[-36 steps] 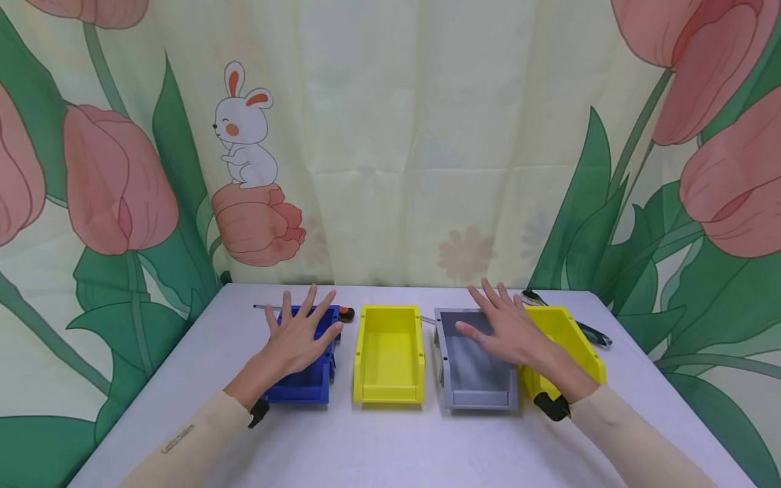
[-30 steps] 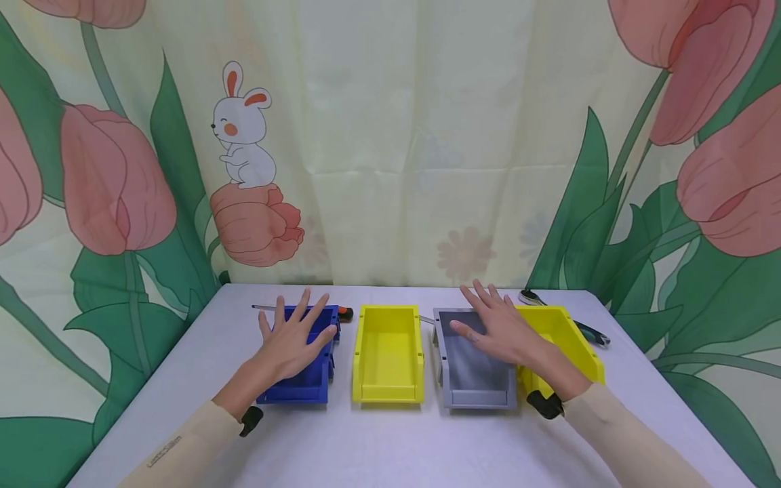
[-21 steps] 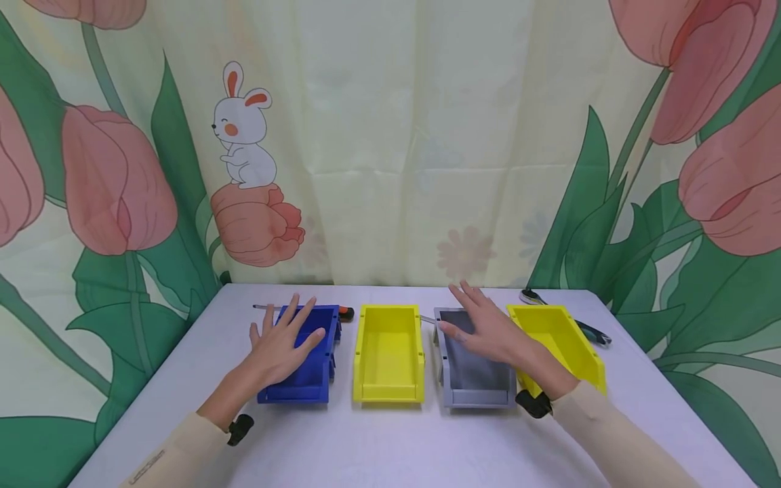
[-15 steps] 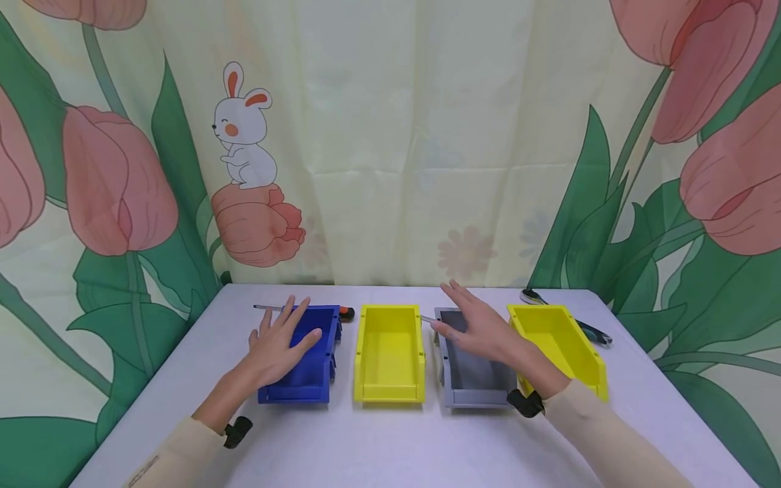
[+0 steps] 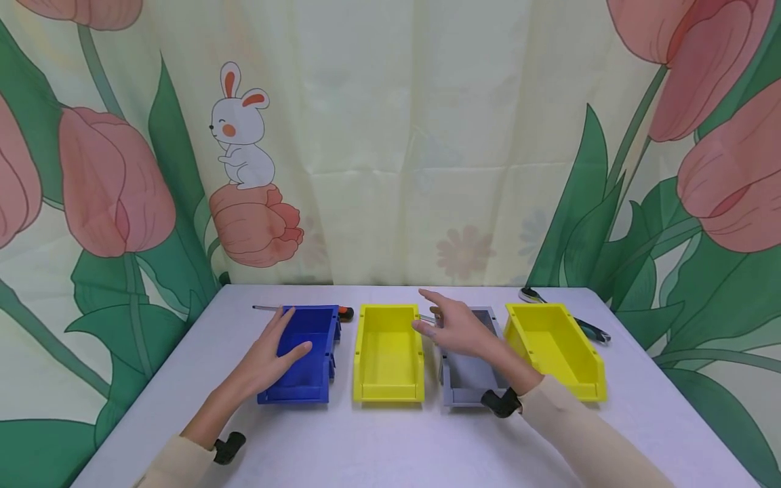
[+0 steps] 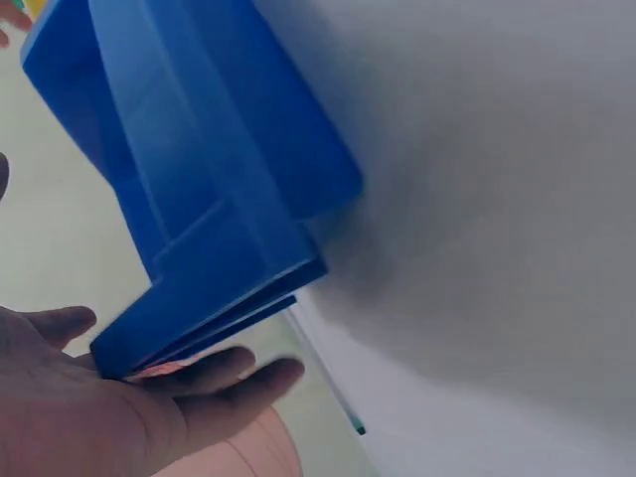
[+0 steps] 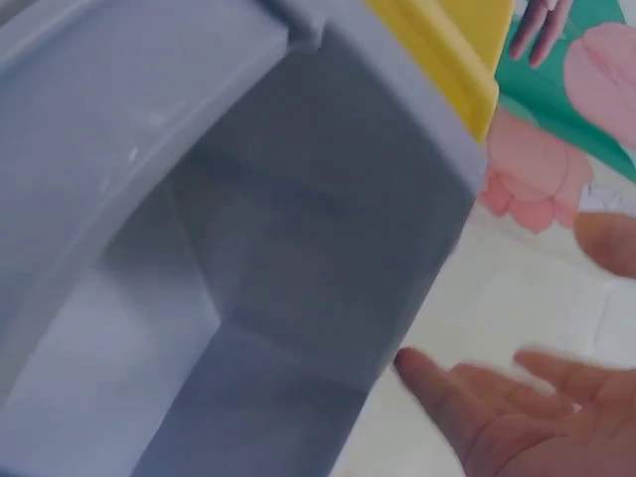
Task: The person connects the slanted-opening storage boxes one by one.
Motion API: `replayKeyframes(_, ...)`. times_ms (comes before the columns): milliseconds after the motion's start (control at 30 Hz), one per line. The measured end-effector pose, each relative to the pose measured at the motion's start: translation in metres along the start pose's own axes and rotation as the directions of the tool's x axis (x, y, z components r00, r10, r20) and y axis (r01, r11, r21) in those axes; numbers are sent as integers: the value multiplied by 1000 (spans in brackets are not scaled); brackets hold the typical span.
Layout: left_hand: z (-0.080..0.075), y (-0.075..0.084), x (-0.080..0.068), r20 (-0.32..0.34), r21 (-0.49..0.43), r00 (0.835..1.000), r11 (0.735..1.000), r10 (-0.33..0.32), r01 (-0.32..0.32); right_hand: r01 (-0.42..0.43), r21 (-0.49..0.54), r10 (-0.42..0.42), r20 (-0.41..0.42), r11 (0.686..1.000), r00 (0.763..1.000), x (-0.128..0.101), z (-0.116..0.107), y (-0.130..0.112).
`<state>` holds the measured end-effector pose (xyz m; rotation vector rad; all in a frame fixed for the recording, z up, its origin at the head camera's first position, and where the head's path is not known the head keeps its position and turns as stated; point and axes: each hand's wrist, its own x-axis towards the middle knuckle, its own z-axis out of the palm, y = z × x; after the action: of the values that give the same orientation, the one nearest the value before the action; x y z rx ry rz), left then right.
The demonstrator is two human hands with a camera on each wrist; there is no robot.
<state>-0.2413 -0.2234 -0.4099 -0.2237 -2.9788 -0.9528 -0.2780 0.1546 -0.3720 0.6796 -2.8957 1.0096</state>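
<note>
1. Over the grey bin (image 5: 470,359), the right hand (image 5: 454,329) is drifting leftward: a second ago it was spread above the gap between the grey bin and the far-right yellow bin (image 5: 552,349), and now its straight fingers are reaching past the grey bin's left rim toward the middle yellow bin (image 5: 388,352). It is holding nothing.
2. At the blue bin (image 5: 302,352), the left hand (image 5: 268,356) is sliding back and left too; it is now lying flat along the bin's left wall, fingers relaxed and gripping nothing.
3. The four bins are sitting in a row on the desk (image 5: 396,440), unmoved.
4. Behind them, a screwdriver (image 5: 305,310) and a wrench (image 5: 573,318) are lying untouched.
5. Judging by this, both hands are shifting one bin leftward, with no grasp begun.
</note>
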Motion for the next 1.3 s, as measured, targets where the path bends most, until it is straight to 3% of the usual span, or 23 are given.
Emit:
replayKeyframes(433,7,-13,-14,-8,-142,997,987,-77,76,-163,35,163,2,986,987,10,27,-24)
replayKeyframes(733,10,-18,-19,41,-214,991,968,-128,134,-296,108,291,58,949,955,14,43,-29)
replayKeyframes(900,10,-26,-19,87,-220,986,962,-145,161,-298,122,292,71,947,954,16,47,-29)
replayKeyframes(1067,10,-33,-21,133,-237,981,957,-139,168,-270,55,264,97,961,960,16,49,-29)
replayKeyframes(1300,10,-35,-22,141,-251,982,956,-122,154,-302,4,299,126,953,946,17,50,-32)
